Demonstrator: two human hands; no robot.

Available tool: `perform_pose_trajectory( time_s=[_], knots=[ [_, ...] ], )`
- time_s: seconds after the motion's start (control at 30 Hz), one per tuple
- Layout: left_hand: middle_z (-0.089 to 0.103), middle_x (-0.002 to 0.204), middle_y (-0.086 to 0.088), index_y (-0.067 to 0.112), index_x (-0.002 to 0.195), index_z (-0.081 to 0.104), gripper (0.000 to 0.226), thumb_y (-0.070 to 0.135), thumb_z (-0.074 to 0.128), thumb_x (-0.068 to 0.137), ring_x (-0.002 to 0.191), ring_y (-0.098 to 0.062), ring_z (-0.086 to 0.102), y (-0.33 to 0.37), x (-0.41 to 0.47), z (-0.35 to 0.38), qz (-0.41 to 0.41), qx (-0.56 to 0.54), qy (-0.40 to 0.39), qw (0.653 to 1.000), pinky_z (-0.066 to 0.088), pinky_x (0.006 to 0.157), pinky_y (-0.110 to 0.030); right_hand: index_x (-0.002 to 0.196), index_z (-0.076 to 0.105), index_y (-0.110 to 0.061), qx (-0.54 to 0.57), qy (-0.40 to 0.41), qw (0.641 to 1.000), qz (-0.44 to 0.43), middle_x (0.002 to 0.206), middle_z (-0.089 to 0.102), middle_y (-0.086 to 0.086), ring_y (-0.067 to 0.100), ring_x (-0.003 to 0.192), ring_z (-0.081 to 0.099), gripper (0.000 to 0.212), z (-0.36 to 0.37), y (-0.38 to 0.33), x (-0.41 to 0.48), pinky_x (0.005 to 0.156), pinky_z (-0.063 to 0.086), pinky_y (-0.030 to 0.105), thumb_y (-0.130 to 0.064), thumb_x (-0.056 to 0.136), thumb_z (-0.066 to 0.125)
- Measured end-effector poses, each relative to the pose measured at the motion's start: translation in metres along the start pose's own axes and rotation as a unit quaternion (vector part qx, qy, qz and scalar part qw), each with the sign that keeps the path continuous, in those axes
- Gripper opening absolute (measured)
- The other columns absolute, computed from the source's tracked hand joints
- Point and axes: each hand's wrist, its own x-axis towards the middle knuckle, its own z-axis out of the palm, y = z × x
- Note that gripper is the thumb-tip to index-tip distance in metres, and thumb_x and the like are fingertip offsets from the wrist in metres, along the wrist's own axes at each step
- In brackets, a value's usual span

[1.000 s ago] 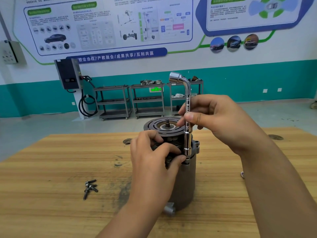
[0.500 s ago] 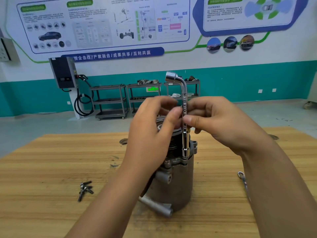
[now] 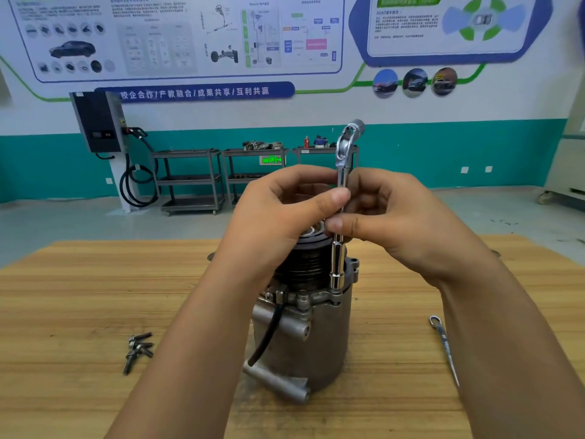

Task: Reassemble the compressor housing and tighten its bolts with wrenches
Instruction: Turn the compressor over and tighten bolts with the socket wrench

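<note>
Fingers [image 3: 336,197]: left hand [image 3: 281,213], right hand [image 3: 399,223] pinch chrome L-shaped socket wrench [image 3: 338,264].
Rim: wrench seated on grey metal compressor housing [image 3: 319,337].
Room: dark loose bolts [image 3: 139,350] well apart.

We read blue banner [image 3: 194,91] on wall [image 3: 316,110]: white characters 校企合作/产教融合/成果共享/互利共赢 | posters [image 3: 177,36] above it: small print too blurred for us | green lit sign [image 3: 271,160] behind carts [image 3: 190,179]: we cannot make out its marks | flat wrench [image 3: 444,343] on table [image 3: 79,296]: stamped marks too small to read
</note>
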Motion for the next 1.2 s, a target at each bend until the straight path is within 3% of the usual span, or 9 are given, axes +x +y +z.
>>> perform_pose_trajectory(
  time_s=[0.27, 0.47, 0.73, 0.87, 1.0, 1.2],
  knots=[
    [0.072, 0.079, 0.004, 0.018, 0.086, 0.07, 0.026, 0.025, 0.072, 0.061, 0.078, -0.008, 0.069, 0.0, -0.001, 0.004, 0.009, -0.015, 0.01, 1.0, 0.052, 0.067, -0.017, 0.079, 0.063, -0.027, -0.004, -0.001, 1.0, 0.003, 0.063, 0.062, -0.009, 0.003, 0.06, 0.057, 0.022, 0.005, 0.001, 0.001, 0.057, 0.047, 0.018, -0.01, 0.072, 0.075],
    [0.072, 0.076, 0.009, 0.021, 0.087, 0.071, 0.012, 0.011, 0.07, 0.081, 0.075, -0.002, 0.068, 0.001, -0.004, 0.01, 0.021, 0.037, 0.017, 0.999, 0.05, 0.063, -0.012, 0.086, 0.062, -0.025, -0.01, 0.007, 1.0, 0.013, 0.059, 0.06, -0.009, 0.0, 0.055, 0.056, 0.022, 0.005, 0.004, 0.001, 0.052, 0.045, 0.014, -0.009, 0.075, 0.073],
    [0.072, 0.074, 0.006, 0.018, 0.085, 0.07, 0.009, 0.012, 0.067, 0.08, 0.07, -0.004, 0.068, 0.004, -0.005, 0.009, 0.026, -0.011, 0.012, 1.0, 0.05, 0.06, -0.012, 0.086, 0.064, -0.018, -0.039, 0.046, 0.998, -0.008, 0.066, 0.065, 0.007, 0.015, 0.058, 0.062, 0.017, 0.008, 0.002, 0.001, 0.056, 0.055, 0.033, -0.01, 0.076, 0.074],
    [0.072, 0.071, 0.005, 0.019, 0.082, 0.07, 0.008, 0.016, 0.068, 0.075, 0.064, -0.006, 0.068, 0.003, -0.006, 0.01, 0.021, -0.037, 0.013, 0.999, 0.051, 0.056, -0.014, 0.085, 0.064, -0.017, -0.034, 0.047, 0.998, -0.01, 0.066, 0.065, 0.005, 0.012, 0.056, 0.061, 0.016, 0.008, 0.002, 0.002, 0.055, 0.053, 0.028, -0.009, 0.076, 0.074],
    [0.072, 0.072, 0.004, 0.015, 0.085, 0.071, 0.008, 0.009, 0.066, 0.083, 0.064, -0.006, 0.068, 0.002, -0.006, 0.009, 0.021, -0.012, 0.012, 1.0, 0.051, 0.056, -0.013, 0.088, 0.064, -0.016, -0.039, 0.039, 0.998, 0.001, 0.069, 0.066, 0.009, 0.014, 0.059, 0.061, 0.017, 0.006, 0.005, 0.002, 0.058, 0.054, 0.034, -0.01, 0.076, 0.074],
    [0.071, 0.07, 0.006, 0.017, 0.082, 0.071, 0.009, 0.01, 0.066, 0.084, 0.063, -0.004, 0.067, 0.003, -0.006, 0.009, 0.019, 0.006, 0.017, 1.0, 0.05, 0.056, -0.012, 0.092, 0.066, -0.016, -0.035, 0.029, 0.999, 0.012, 0.067, 0.065, 0.002, 0.011, 0.058, 0.061, 0.016, 0.006, 0.007, 0.002, 0.055, 0.051, 0.024, -0.013, 0.078, 0.073]
  ],
)
